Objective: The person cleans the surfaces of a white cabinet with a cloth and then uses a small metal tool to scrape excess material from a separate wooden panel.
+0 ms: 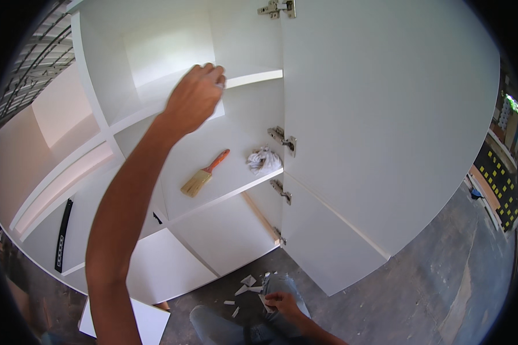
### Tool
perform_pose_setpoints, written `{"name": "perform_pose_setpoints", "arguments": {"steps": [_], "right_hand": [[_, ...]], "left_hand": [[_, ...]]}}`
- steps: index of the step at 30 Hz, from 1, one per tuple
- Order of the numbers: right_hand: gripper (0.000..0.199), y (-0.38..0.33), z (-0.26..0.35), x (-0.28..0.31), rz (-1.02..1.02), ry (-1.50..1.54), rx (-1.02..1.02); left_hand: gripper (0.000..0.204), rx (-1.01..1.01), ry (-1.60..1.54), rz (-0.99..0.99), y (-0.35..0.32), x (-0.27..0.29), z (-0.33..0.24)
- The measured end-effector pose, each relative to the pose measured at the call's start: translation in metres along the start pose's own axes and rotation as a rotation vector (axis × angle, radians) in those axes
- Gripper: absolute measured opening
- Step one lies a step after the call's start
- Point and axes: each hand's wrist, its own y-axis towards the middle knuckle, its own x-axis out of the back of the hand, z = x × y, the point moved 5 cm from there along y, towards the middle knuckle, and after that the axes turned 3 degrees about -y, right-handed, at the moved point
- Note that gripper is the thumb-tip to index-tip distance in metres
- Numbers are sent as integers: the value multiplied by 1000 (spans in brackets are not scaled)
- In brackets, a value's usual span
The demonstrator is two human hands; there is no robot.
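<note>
My left hand (197, 95) is raised to the front edge of the upper shelf (253, 79) in a white cabinet. Its fingers are curled together, and whatever they hold is hidden or too small to name. Low in the view, beside my knee, my right hand (283, 302) pinches a small pale flat piece (266, 301). On the shelf below the left hand lie a paintbrush (205, 174) with an orange handle and pale bristles, and a crumpled white cloth (263, 161) close to the hinged side.
A large white door (380, 115) stands open on the right on metal hinges (283, 141), with a smaller door (328, 241) beneath. A black drawer runner (63, 236) is at lower left. White scraps (247, 282) litter the concrete floor (408, 305). A white panel (149, 322) lies near my left arm.
</note>
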Motion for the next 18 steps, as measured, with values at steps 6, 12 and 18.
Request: {"name": "perform_pose_setpoints", "arguments": {"steps": [6,12,18], "right_hand": [[23,-5,-19,31,-68,73,-38],[25,1,-67,75,-95,240,-83],[27,2,-80,98,-145,372,-2]], "left_hand": [[13,-1,2,36,57,-35,-30],[19,412,-782,95,99,-54,-2],[67,865,-930,758,93,-73,11]]}}
